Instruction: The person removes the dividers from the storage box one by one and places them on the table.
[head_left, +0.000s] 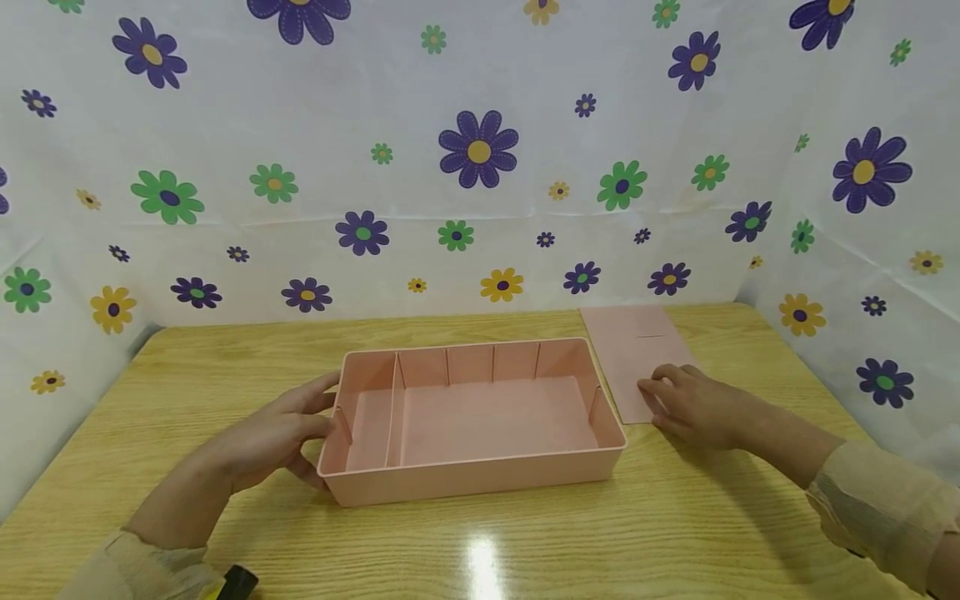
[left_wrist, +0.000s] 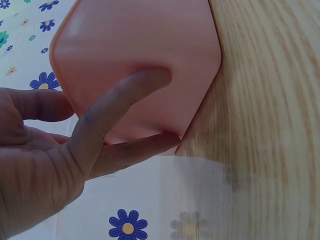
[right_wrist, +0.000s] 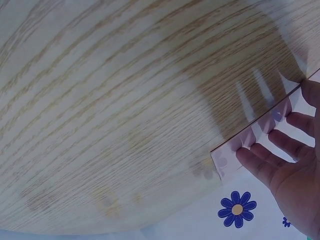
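Note:
A pink rectangular box point(head_left: 480, 482) stands upright on the table, its top uncovered. One thin divider point(head_left: 393, 412) splits it into a narrow left compartment and a wide right one. My left hand point(head_left: 273, 437) is at the box's left end; in the left wrist view its extended fingers point(left_wrist: 120, 107) press against the outside of the end wall point(left_wrist: 135, 40). To the right of the box a flat pink panel point(head_left: 630, 346) with a short slit lies on the table. My right hand point(head_left: 693, 404) touches that panel with its fingertips, seen along its edge in the right wrist view.
The wood-grain table point(head_left: 480, 533) has a white flower-print cloth point(head_left: 480, 75) behind it and at both sides. A small black object point(head_left: 238, 582) shows near the left sleeve at the bottom edge.

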